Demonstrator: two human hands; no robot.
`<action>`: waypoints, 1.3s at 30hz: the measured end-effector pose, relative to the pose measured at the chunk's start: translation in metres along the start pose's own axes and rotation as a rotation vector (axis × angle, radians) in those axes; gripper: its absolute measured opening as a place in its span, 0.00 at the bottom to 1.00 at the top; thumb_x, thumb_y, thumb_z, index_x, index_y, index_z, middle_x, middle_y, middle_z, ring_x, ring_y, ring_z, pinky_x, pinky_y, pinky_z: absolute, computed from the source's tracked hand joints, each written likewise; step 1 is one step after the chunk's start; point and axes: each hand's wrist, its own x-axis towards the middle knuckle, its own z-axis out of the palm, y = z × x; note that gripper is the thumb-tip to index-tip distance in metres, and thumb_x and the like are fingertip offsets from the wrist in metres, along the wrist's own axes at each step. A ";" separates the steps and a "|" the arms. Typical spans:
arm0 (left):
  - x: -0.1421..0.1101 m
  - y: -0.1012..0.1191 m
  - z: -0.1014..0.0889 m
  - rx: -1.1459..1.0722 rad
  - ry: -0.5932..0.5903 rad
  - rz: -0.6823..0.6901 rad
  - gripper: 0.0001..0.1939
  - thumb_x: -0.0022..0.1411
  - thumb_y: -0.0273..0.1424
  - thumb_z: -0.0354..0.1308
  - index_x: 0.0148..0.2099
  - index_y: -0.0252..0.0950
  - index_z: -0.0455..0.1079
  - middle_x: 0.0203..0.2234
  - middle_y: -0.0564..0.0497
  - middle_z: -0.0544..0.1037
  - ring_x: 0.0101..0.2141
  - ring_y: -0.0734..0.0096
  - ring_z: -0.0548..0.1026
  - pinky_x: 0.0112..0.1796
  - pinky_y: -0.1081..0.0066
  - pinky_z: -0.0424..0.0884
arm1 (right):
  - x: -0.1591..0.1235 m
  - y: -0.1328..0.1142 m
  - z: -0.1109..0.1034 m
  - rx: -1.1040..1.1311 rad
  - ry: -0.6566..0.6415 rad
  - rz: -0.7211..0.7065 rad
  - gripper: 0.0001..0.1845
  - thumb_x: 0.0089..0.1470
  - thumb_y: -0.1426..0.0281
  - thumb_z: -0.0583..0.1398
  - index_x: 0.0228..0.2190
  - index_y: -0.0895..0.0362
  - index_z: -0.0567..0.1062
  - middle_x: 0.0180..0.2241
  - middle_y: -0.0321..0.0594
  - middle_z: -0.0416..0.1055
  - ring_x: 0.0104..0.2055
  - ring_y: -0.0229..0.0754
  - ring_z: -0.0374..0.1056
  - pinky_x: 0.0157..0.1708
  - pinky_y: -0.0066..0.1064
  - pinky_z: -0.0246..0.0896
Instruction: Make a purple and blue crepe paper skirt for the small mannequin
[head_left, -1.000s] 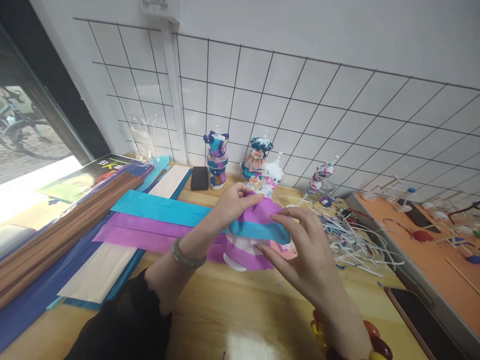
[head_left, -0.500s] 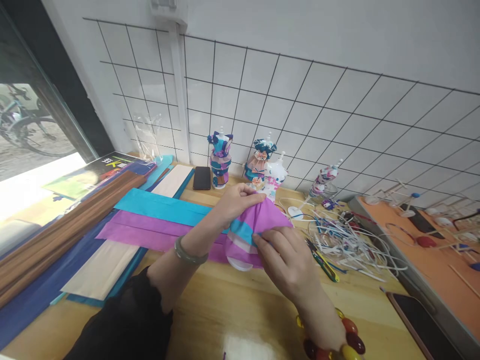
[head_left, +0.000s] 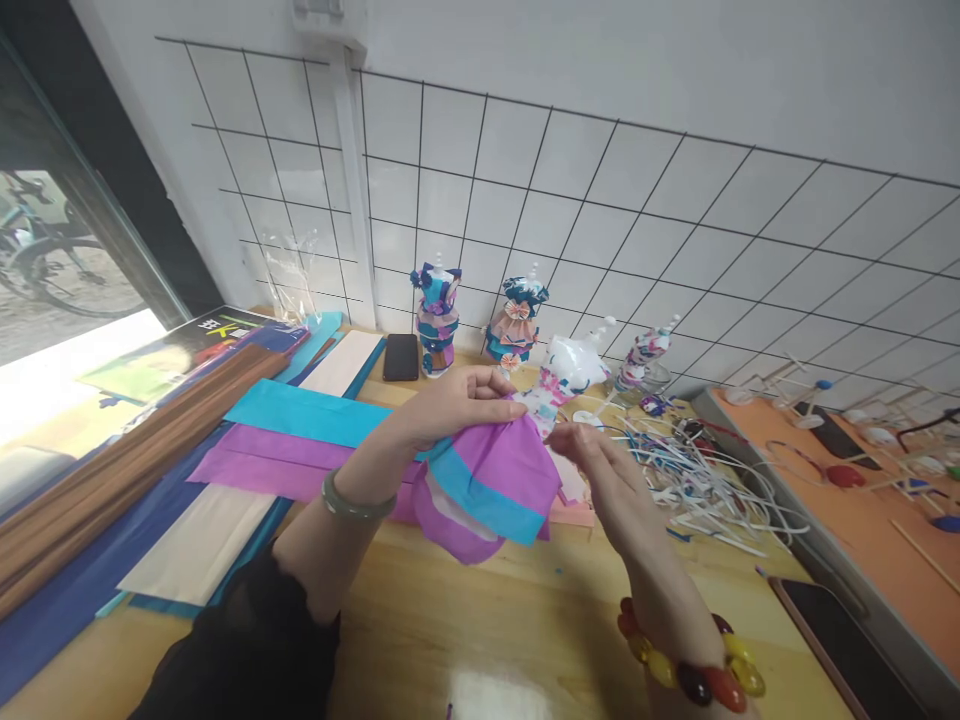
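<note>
My left hand [head_left: 465, 405] pinches the gathered top of a purple and blue crepe paper skirt [head_left: 510, 475] against the waist of a small dress form [head_left: 571, 365]. The form is white with pink and blue patches and leans to the right. A pale band and a second purple layer show at the skirt's lower left. Beside the skirt's right edge is my right hand [head_left: 615, 490], its fingers loosely bent and no object visible in them. Whether its fingertips touch the paper or the form is unclear.
Crepe paper strips [head_left: 300, 412] in blue, purple, cream and brown cover the table's left side. Two decorated dress forms [head_left: 437, 320] and a dark phone [head_left: 401, 357] stand or lie by the wall. White cords [head_left: 712, 490] tangle at right, near another phone [head_left: 840, 640].
My right hand has let go of the skirt and moved right. The skirt now hangs spread out with its blue band showing, and the dress form has tilted to the right.
</note>
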 end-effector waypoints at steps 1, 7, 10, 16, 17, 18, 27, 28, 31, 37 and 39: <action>-0.001 0.001 0.000 -0.024 -0.013 -0.002 0.15 0.48 0.35 0.66 0.36 0.34 0.68 0.29 0.54 0.72 0.31 0.78 0.70 0.34 0.75 0.65 | 0.002 0.004 0.000 0.063 -0.102 0.062 0.19 0.60 0.57 0.49 0.31 0.55 0.72 0.33 0.41 0.71 0.39 0.42 0.66 0.41 0.34 0.60; -0.003 0.003 0.002 -0.110 -0.051 -0.026 0.15 0.47 0.34 0.67 0.35 0.33 0.68 0.27 0.56 0.71 0.29 0.80 0.69 0.32 0.76 0.64 | -0.001 0.011 -0.003 0.219 -0.342 0.135 0.21 0.58 0.55 0.52 0.21 0.56 0.65 0.22 0.33 0.57 0.26 0.34 0.54 0.27 0.28 0.53; -0.005 0.005 0.003 -0.093 -0.048 -0.032 0.15 0.47 0.35 0.67 0.35 0.33 0.68 0.27 0.56 0.70 0.28 0.81 0.68 0.31 0.77 0.63 | -0.003 0.008 -0.008 0.310 -0.403 0.150 0.19 0.56 0.55 0.55 0.24 0.57 0.69 0.23 0.34 0.59 0.26 0.34 0.54 0.26 0.28 0.52; -0.009 0.010 0.000 -0.004 -0.095 -0.054 0.15 0.47 0.35 0.67 0.35 0.34 0.69 0.28 0.55 0.72 0.30 0.79 0.69 0.33 0.76 0.64 | -0.010 -0.003 -0.009 0.331 -0.576 0.182 0.14 0.52 0.58 0.60 0.29 0.56 0.74 0.24 0.34 0.64 0.24 0.33 0.57 0.24 0.26 0.54; -0.010 0.011 -0.001 0.018 -0.104 -0.055 0.14 0.47 0.35 0.66 0.35 0.34 0.69 0.28 0.55 0.72 0.30 0.79 0.69 0.33 0.76 0.64 | -0.012 -0.005 -0.007 0.330 -0.634 0.189 0.14 0.52 0.58 0.60 0.30 0.57 0.74 0.24 0.35 0.65 0.25 0.33 0.57 0.25 0.27 0.54; -0.010 0.012 -0.002 0.039 -0.111 -0.056 0.14 0.47 0.35 0.66 0.35 0.34 0.69 0.28 0.54 0.72 0.30 0.78 0.69 0.33 0.76 0.64 | -0.013 -0.007 -0.006 0.339 -0.692 0.197 0.14 0.52 0.58 0.60 0.30 0.57 0.74 0.25 0.35 0.66 0.25 0.33 0.58 0.26 0.27 0.55; -0.011 0.013 -0.005 0.045 -0.107 -0.049 0.14 0.47 0.35 0.66 0.36 0.35 0.69 0.28 0.55 0.72 0.30 0.79 0.70 0.34 0.75 0.65 | -0.015 -0.014 -0.013 0.313 -0.610 0.212 0.14 0.51 0.59 0.61 0.26 0.57 0.69 0.22 0.32 0.61 0.24 0.32 0.55 0.24 0.26 0.52; -0.011 0.013 -0.005 0.048 -0.090 -0.044 0.14 0.47 0.35 0.66 0.35 0.35 0.69 0.28 0.55 0.72 0.30 0.79 0.70 0.34 0.74 0.65 | -0.015 -0.016 -0.016 0.288 -0.573 0.206 0.14 0.52 0.59 0.61 0.26 0.57 0.69 0.22 0.32 0.61 0.24 0.32 0.55 0.24 0.26 0.52; -0.010 0.012 -0.004 0.101 -0.038 -0.007 0.14 0.48 0.36 0.65 0.35 0.34 0.68 0.28 0.54 0.72 0.31 0.77 0.70 0.35 0.74 0.65 | -0.017 -0.024 -0.024 0.147 -0.456 0.179 0.14 0.54 0.58 0.59 0.26 0.56 0.68 0.23 0.32 0.60 0.25 0.33 0.55 0.24 0.26 0.52; -0.005 0.004 0.001 0.259 -0.014 0.093 0.16 0.49 0.38 0.64 0.38 0.34 0.68 0.32 0.51 0.74 0.36 0.72 0.72 0.38 0.71 0.67 | -0.025 -0.033 -0.030 -0.324 -0.436 0.088 0.12 0.58 0.61 0.53 0.28 0.54 0.69 0.25 0.36 0.66 0.27 0.37 0.60 0.25 0.28 0.55; -0.003 0.001 0.002 0.328 0.001 0.115 0.17 0.49 0.39 0.63 0.38 0.34 0.68 0.34 0.50 0.74 0.38 0.71 0.72 0.40 0.69 0.67 | -0.026 -0.032 -0.030 -0.348 -0.466 0.110 0.11 0.58 0.62 0.53 0.30 0.53 0.70 0.28 0.38 0.69 0.30 0.39 0.63 0.26 0.29 0.57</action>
